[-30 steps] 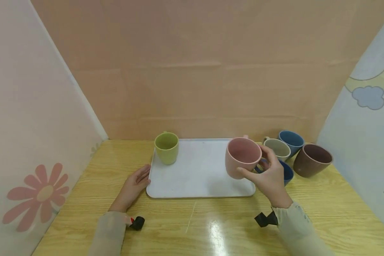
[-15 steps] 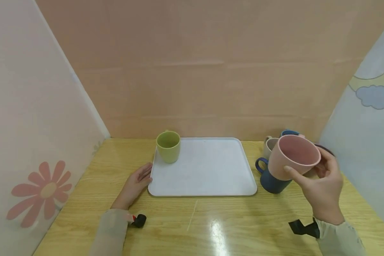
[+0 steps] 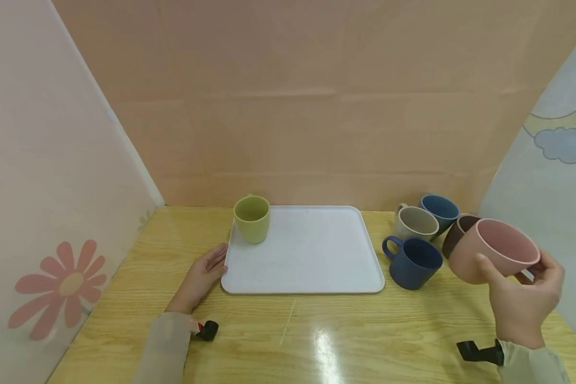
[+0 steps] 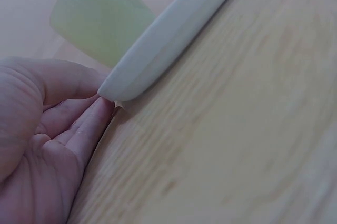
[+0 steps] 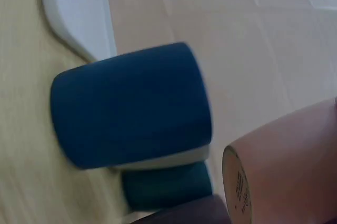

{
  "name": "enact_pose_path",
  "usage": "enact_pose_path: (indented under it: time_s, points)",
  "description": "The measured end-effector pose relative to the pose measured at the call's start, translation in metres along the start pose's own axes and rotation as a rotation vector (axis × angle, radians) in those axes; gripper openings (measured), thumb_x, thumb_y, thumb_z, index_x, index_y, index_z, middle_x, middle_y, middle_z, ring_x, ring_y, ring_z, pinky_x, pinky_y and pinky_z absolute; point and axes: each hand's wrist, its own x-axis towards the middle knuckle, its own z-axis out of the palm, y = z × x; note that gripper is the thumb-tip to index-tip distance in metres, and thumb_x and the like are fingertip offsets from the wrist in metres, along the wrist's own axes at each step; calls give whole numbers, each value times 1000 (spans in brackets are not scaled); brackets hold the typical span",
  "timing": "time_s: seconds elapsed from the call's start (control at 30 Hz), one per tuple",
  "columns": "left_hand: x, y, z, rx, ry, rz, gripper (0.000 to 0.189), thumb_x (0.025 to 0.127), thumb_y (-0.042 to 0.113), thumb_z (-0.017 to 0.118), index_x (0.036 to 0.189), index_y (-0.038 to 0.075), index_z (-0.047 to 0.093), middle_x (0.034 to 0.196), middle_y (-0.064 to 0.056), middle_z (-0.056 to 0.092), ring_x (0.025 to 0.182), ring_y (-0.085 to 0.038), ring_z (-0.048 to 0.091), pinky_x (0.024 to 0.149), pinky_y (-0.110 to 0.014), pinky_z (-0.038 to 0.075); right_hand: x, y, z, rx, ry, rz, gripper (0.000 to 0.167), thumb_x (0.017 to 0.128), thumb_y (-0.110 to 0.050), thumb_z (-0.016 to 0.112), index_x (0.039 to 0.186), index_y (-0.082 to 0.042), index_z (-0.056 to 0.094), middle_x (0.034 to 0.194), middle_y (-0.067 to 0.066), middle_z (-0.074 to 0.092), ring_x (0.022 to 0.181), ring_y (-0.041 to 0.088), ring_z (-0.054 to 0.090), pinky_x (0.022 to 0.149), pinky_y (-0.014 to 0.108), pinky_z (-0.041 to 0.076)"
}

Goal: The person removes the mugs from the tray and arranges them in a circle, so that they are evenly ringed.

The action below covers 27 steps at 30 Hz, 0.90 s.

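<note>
In the head view my right hand (image 3: 525, 301) grips a pink mug (image 3: 472, 256) by its side, thumb in front, above the table's right side. The right wrist view catches the underside of this pink mug (image 5: 295, 166), with small print on it. My left hand (image 3: 199, 277) is at the left edge of a white tray (image 3: 302, 261). Close up in the left wrist view, thumb and fingers pinch the rim of the tray (image 4: 168, 34). A yellow-green mug (image 3: 255, 229) stands upright on the tray's back left corner.
Right of the tray stand a dark blue mug (image 3: 413, 269), a beige mug (image 3: 415, 226), a lighter blue mug (image 3: 439, 213) and a brown mug (image 3: 453, 237), partly hidden by the pink one. Walls border the wooden table (image 3: 249, 336) on the left, back and right.
My right hand has carried the pink mug rightward from over the tray's right side, past the other mugs. The left hand has stayed at the tray's edge.
</note>
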Motion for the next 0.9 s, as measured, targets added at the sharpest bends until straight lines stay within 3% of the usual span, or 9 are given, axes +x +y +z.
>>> enact_pose_path:
  time_s: [0.17, 0.4, 0.63, 0.9]
  points:
    - [-1, 1, 0, -1, -10, 4, 62, 102, -2, 55, 157, -6, 26, 162, -24, 28, 149, -38, 30, 111, -20, 37, 2, 18, -2, -26, 51, 82, 82, 74, -12, 89, 144, -19, 47, 121, -17, 47, 106, -3, 44, 89, 15, 37]
    - [-1, 0, -1, -7, -6, 4, 62, 102, -4, 55, 156, -7, 26, 162, -24, 28, 149, -38, 30, 111, -18, 37, 4, 37, -3, -85, 71, 136, 83, 77, -20, 88, 147, -21, 44, 123, -19, 43, 106, -7, 40, 92, 15, 37]
    - [-1, 0, 0, -5, -12, 6, 62, 102, -5, 54, 157, -6, 26, 162, -24, 28, 149, -38, 30, 106, -11, 38, 7, 53, -6, -83, 91, 192, 85, 77, -20, 88, 148, -20, 39, 126, -18, 41, 105, -7, 37, 94, 15, 38]
    - [-2, 3, 1, 3, -14, -3, 62, 102, -4, 53, 157, -6, 25, 163, -23, 27, 149, -38, 29, 107, -11, 38, 11, 66, -9, -74, 47, 249, 85, 76, -18, 89, 146, -20, 42, 123, -20, 41, 108, -6, 39, 99, 13, 40]
